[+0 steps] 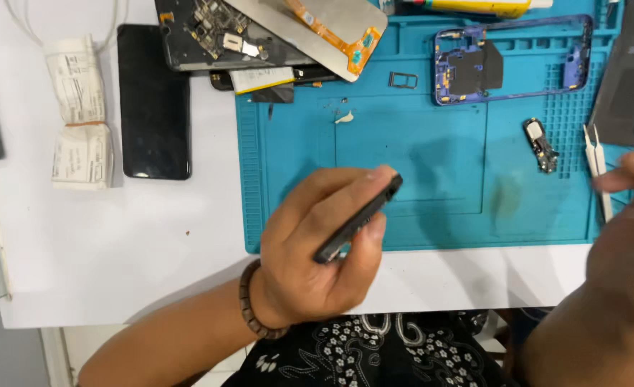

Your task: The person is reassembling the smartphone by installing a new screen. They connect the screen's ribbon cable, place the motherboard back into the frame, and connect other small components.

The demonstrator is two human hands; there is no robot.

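My left hand (pixel 317 251) holds a thin black phone (pixel 360 217) edge-on above the front of the teal work mat (pixel 295 150), fingers wrapped round it. A beaded bracelet sits on that wrist. My right hand (pixel 628 236) is at the right edge of the frame, close to the camera, its fingertips at white tweezers (pixel 598 168) that lie over the mat's right side; the grip itself is blurred.
On the mat lie a purple phone frame (pixel 514 61), a small SIM tray (pixel 403 79) and a small circuit part (pixel 540 145). Opened phone parts with an orange flex cable (pixel 259 36) are stacked at the back. A black phone (pixel 153 100) and folded papers (pixel 80 111) rest on the white table.
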